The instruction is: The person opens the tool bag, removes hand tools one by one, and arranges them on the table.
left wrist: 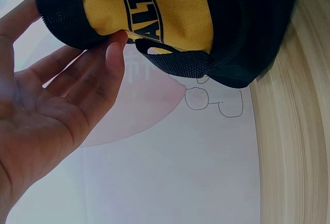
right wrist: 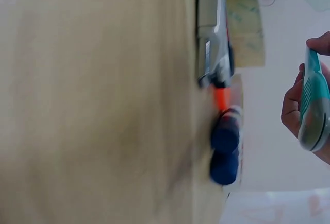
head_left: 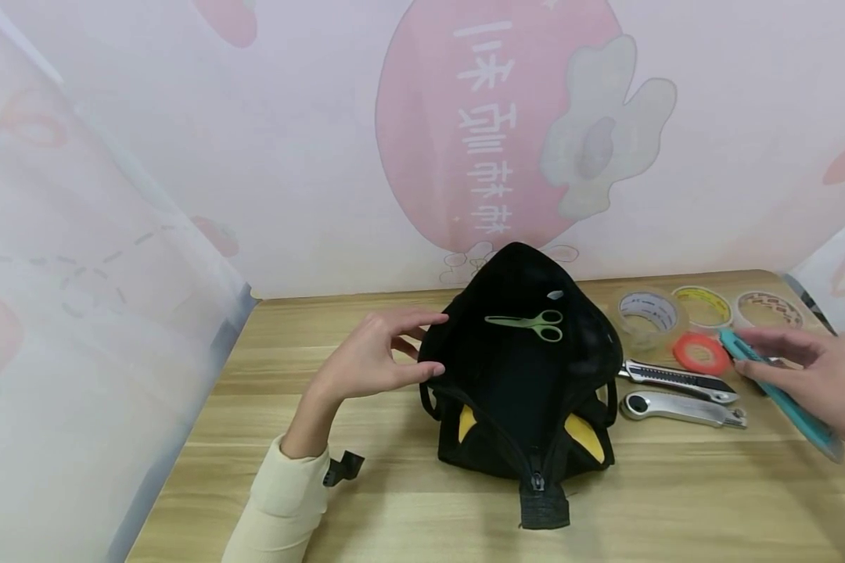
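A black tool bag (head_left: 521, 407) with yellow panels stands unzipped on the table, its mouth spread wide. Green-handled scissors (head_left: 535, 322) lie inside it. My left hand (head_left: 366, 352) is at the bag's left rim, thumb and forefinger spread apart with their tips right at the edge; in the left wrist view, other fingertips rest by the yellow outer side (left wrist: 175, 7). Off to the right of the bag, my right hand (head_left: 827, 375) grips a teal utility knife (head_left: 789, 403) with a grey end, raised over the table. Its ribbed handle (right wrist: 315, 92) shows in the right wrist view.
Right of the bag lie two silver utility knives (head_left: 679, 381), the nearer one (head_left: 683, 408) below the other. Behind them are a red tape roll (head_left: 702, 354) and several clear tape rolls (head_left: 648, 313). A printed backdrop (head_left: 310, 156) rises behind the table.
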A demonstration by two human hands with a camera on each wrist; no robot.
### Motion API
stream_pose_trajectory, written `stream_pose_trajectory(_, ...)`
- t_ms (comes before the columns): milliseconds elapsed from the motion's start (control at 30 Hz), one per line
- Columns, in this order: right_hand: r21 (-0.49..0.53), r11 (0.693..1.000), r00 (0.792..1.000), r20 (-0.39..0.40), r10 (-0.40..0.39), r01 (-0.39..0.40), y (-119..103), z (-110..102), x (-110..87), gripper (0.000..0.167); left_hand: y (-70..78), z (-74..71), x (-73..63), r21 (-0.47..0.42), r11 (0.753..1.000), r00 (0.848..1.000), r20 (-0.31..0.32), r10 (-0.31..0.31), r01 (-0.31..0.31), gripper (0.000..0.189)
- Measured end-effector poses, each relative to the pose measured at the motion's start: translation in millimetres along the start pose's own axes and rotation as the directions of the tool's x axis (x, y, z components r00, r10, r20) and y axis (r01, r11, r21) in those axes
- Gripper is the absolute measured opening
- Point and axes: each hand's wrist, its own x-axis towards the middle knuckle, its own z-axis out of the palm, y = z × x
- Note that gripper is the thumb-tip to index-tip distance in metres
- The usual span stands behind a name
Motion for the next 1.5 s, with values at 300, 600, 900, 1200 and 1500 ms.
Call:
stream_pose_trajectory(300,-0.037,0.999,1.000,0.000,0.019,-0.019,30.0,2.7,-6.6,0.034,-0.4,-1.1,-2.2,0.005,1.000,1.000,-0.008,0.000,0.000,0.061)
stream_pose_trajectory(600,-0.128,0.988,0.996,0.027,-0.084,0.087,50.0,7.6,-9.8,0.041,0.0,-1.5,-2.6,0.001,1.000,1.000,-0.011,0.009,-0.009,0.061)
stream_pose_trajectory(900,-0.087,0.989,0.993,0.047,-0.113,0.117,56.2,8.1,-12.8,0.039,0.6,-1.7,-2.8,-0.001,1.000,1.000,-0.014,0.005,-0.005,0.061)
stream_pose_trajectory(1200,-0.133,0.984,0.993,0.034,-0.110,0.114,57.3,10.8,-13.2,0.047,-0.7,-1.8,-3.1,0.021,1.000,1.000,-0.012,0.020,-0.020,0.061)
stream_pose_trajectory(1500,-0.227,0.964,0.989,-0.002,-0.145,0.140,49.7,11.6,-14.5,0.044,0.3,-1.7,-3.2,0.034,0.999,1.000,-0.013,0.015,-0.015,0.061)
